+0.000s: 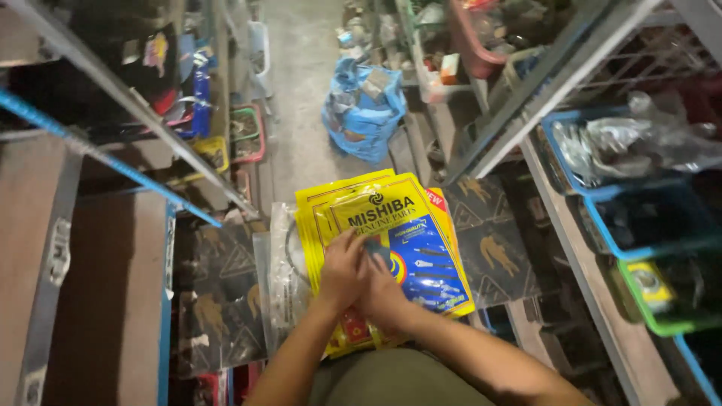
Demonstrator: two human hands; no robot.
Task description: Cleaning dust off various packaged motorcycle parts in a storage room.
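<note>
A stack of flat yellow packets (pixel 391 218) with blue printed panels lies in front of me, fanned slightly, on top of clear plastic bags (pixel 280 263) holding dark cable-like parts. My left hand (pixel 340 269) rests on the lower left of the top packet, fingers curled on it. Pressed against it, my right hand (pixel 383 289) lies on the lower middle of the same packet, fingertips at the blue panel. Both hands touch the stack; whether either grips it firmly is unclear.
Black packets with gold prints (pixel 492 240) lie under and around the stack. A blue plastic bag (pixel 362 109) sits on the concrete aisle ahead. Metal shelving at right holds blue (pixel 639 218) and green bins (pixel 665 297). Shelves and a blue-edged rack (pixel 105 158) stand at left.
</note>
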